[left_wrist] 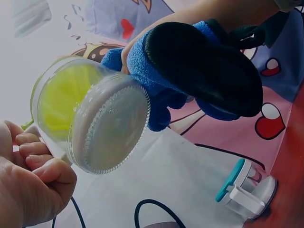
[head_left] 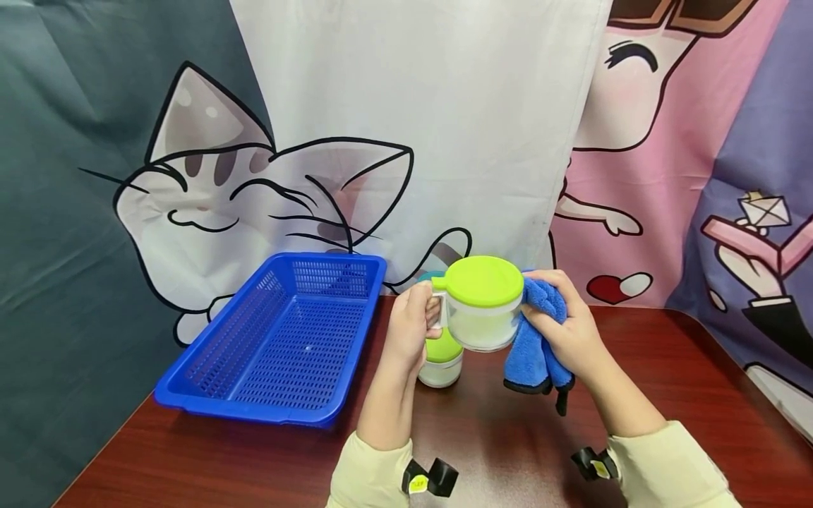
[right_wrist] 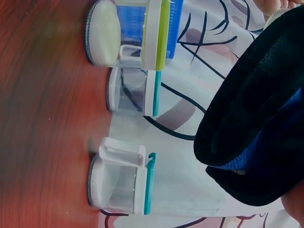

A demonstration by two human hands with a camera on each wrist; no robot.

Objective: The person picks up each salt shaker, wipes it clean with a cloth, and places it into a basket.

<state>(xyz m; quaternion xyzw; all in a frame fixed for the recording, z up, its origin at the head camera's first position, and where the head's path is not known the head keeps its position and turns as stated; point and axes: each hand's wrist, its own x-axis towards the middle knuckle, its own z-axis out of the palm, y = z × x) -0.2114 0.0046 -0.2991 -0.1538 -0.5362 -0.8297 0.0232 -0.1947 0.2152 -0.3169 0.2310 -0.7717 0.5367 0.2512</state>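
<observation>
In the head view my left hand (head_left: 409, 321) grips the white handle of a clear seasoning jar (head_left: 485, 324) with a lime-green lid (head_left: 485, 281). The jar is held up above the table, with some pale content visible through its wall. My right hand (head_left: 571, 328) holds a bunched blue cloth (head_left: 528, 356) with black edging against the jar's right side. In the left wrist view the jar (left_wrist: 114, 128) is tilted, its ridged base showing, and the left fingers (left_wrist: 35, 152) curl by the handle. The cloth (right_wrist: 247, 95) hides much of the right hand in the right wrist view.
Another green-lidded jar (head_left: 440, 374) stands on the table (head_left: 483, 430) behind my left hand. Two teal-lidded jars (right_wrist: 133, 90) also stand there, one farther along (right_wrist: 121, 185). A blue plastic basket (head_left: 254, 413) sits at the left. A cartoon-printed curtain (head_left: 432, 85) hangs behind.
</observation>
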